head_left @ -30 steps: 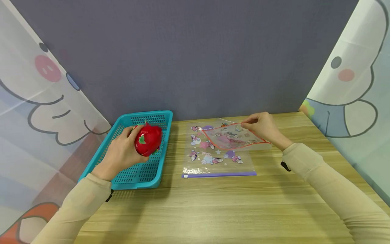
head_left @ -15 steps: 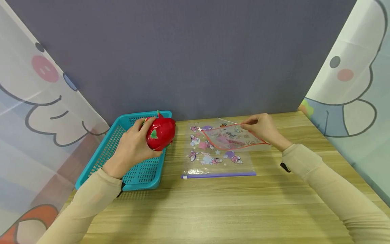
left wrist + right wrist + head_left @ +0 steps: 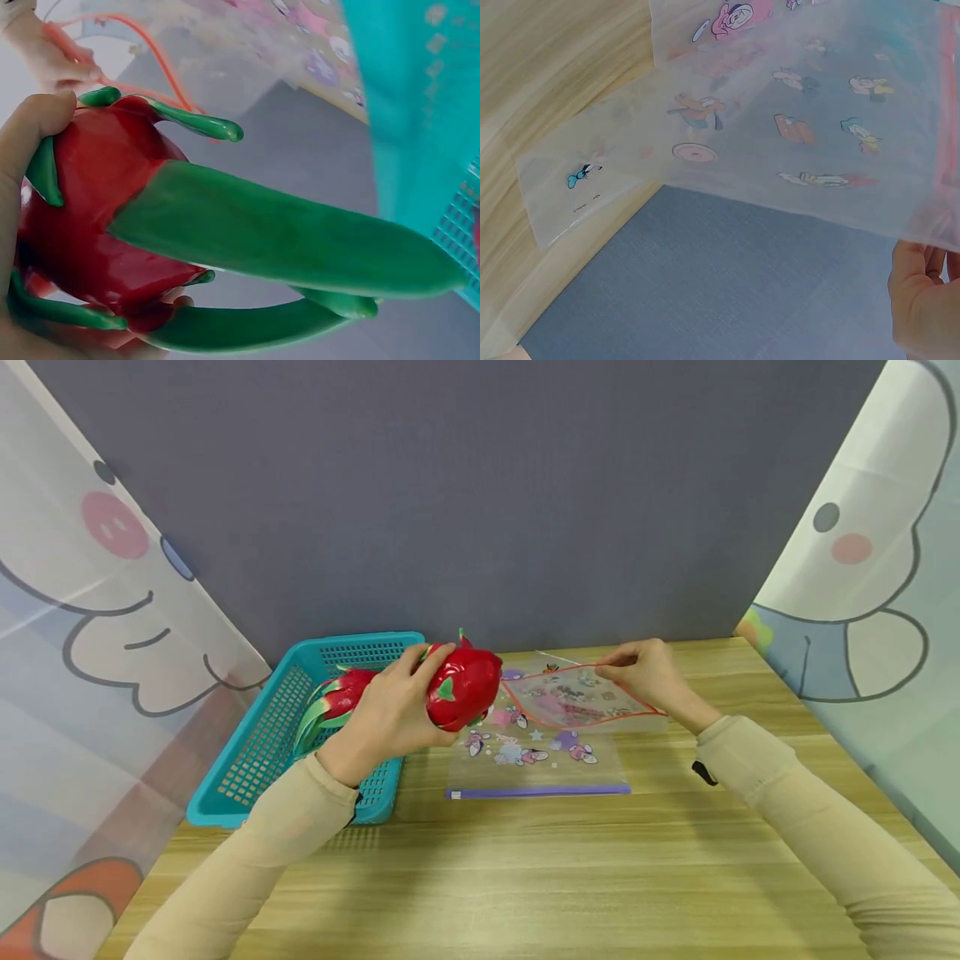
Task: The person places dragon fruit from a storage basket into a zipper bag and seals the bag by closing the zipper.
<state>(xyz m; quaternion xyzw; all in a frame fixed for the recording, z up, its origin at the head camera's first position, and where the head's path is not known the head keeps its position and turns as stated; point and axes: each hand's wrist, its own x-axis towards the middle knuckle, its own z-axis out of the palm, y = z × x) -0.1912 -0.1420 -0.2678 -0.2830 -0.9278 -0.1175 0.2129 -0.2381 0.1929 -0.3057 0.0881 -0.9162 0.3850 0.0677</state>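
Observation:
My left hand (image 3: 393, 714) grips a shiny red dragon fruit (image 3: 465, 687) with green leaf tips. It is held in the air between the basket and the bags. Long green leaves fan out from the dragon fruit (image 3: 127, 187) in the left wrist view. With thumb and fingers, my right hand (image 3: 648, 675) pinches the edge of a clear printed zip bag (image 3: 573, 702). Its orange-red rim stands apart as a loop facing the dragon fruit. The frosted body of this bag (image 3: 780, 135) hangs from the right hand in the right wrist view.
A turquoise basket (image 3: 225, 777) stands at the left, with a second dragon fruit (image 3: 343, 695) in it, partly behind my left hand. Under the raised bag, a larger clear bag with a purple zip (image 3: 540, 791) lies flat on the wooden table (image 3: 540, 877). A grey partition (image 3: 480, 510) closes the back.
My left hand has carried the dragon fruit rightward, from over the basket toward the orange-rimmed bag. The second dragon fruit in the basket has come into view. My right hand stays put.

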